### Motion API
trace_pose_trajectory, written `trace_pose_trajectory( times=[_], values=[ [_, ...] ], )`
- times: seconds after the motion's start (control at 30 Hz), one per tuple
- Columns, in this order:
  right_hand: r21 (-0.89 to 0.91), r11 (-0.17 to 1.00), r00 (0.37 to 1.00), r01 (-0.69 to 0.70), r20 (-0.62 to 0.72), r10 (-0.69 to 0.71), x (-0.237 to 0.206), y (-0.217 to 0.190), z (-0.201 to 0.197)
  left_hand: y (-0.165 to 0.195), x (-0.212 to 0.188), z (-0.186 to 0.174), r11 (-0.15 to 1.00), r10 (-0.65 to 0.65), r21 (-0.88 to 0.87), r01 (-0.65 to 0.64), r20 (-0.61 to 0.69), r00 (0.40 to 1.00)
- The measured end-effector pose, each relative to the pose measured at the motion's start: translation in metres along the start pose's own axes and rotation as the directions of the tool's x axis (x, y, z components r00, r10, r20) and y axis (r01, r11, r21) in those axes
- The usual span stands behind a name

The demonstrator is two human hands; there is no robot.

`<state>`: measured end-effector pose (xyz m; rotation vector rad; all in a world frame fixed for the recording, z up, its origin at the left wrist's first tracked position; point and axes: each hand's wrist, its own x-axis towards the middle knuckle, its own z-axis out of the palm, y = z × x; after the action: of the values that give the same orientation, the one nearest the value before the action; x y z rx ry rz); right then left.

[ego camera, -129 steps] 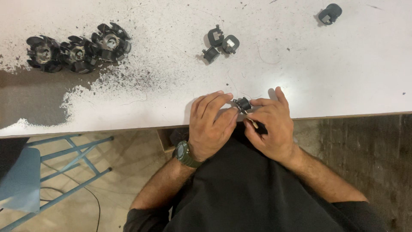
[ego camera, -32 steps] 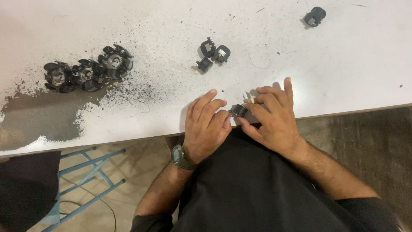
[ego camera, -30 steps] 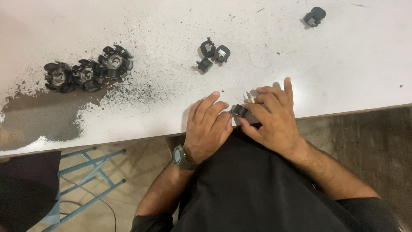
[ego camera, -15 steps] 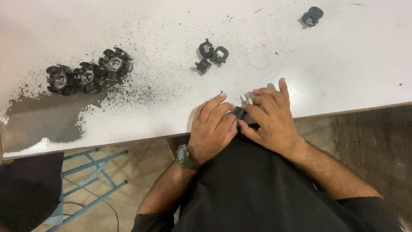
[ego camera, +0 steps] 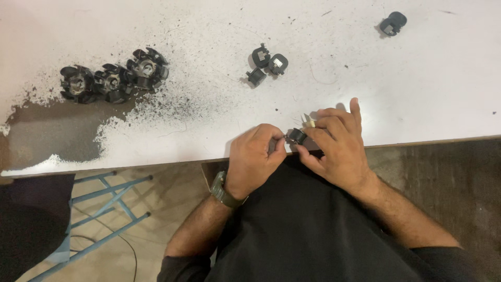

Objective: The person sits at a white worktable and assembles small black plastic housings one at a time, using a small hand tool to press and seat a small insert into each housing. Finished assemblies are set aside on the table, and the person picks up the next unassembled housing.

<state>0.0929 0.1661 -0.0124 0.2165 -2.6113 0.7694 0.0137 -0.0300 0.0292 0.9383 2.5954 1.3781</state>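
Note:
At the white table's (ego camera: 428,78) near edge, my right hand (ego camera: 336,146) grips a small black round part (ego camera: 298,136) with a pale tip showing above the fingers. My left hand (ego camera: 255,159), with a watch on its wrist, is curled into a pinch that touches the left side of the same part. Both hands meet over the table edge in front of my dark-clothed lap.
Three small black parts (ego camera: 265,62) lie mid-table. Three larger black finned rotor-like pieces (ego camera: 112,78) sit at the far left amid dark dust and a worn grey patch (ego camera: 52,138). One more black part (ego camera: 392,23) lies far right. A blue metal stool frame (ego camera: 104,209) stands below left.
My left hand has closed from flat fingers into a tight pinch at the black part. My right hand has shifted slightly, still holding the part. The view has drifted a little.

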Motion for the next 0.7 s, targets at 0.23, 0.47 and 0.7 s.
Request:
trace_pose_trajectory(
  times=[0.23,0.47,0.7],
  values=[
    [0.146,0.985,0.971,0.094,-0.231,-0.058,-0.017,-0.003,-0.004,-0.004,-0.002,0.016,0.996,0.085,-0.025,-0.086,-0.021,0.996],
    [0.281,0.956,0.976,0.081,-0.216,-0.019,-0.027,-0.007,0.015,-0.011,-0.009,0.031,0.983,0.173,-0.044,-0.177,-0.072,0.982],
    [0.211,0.973,0.975,0.091,-0.218,-0.044,-0.024,-0.007,0.014,-0.014,-0.012,0.034,0.983,0.177,-0.046,-0.180,-0.066,0.982]
  ],
)
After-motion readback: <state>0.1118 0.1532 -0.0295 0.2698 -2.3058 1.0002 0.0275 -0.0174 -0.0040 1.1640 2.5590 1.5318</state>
